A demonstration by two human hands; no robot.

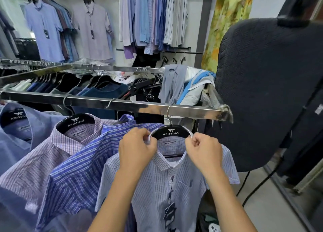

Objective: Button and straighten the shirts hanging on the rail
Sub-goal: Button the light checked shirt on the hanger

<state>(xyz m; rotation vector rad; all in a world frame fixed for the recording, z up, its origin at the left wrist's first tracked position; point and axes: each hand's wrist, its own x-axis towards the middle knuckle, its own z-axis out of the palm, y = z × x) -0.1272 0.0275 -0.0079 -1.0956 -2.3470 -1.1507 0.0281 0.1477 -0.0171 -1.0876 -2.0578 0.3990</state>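
Below the rail (122, 104), near its right end, head view:

1. Check shirt (157, 188): pale, short-sleeved, hung from the rail on a black hanger (171, 131), front towards you. A dark tag (169, 212) dangles down its front. You cannot tell whether the top button is done up.
2. Left hand (138, 148): yours, fingers curled, pinching the collar (163, 161) of the check shirt just left of the hanger.
3. Right hand (202, 149): yours, fingers curled, pinching the same collar just right of the hanger.
4. Striped shirt (78, 170): blue, next leftward along the rail, its sleeve touching the check shirt.
5. Lilac shirt (35, 161): checked, further left under the rail, on its own black hanger.
6. Blue shirt (14, 140): plain, furthest left under the rail, cut off by the frame edge.
7. Heap (183, 84): grey, white and blue clothes, draped just behind the rail's right end.
8. Padded board (262, 91): dark, tilted, right of the rail's end and rising above it.
9. Dark tops (97, 88): on hangers behind the rail, lower than its top edge.
10. Wall shirts (150, 18): well beyond the rail and above it, in blues, lilacs and stripes.
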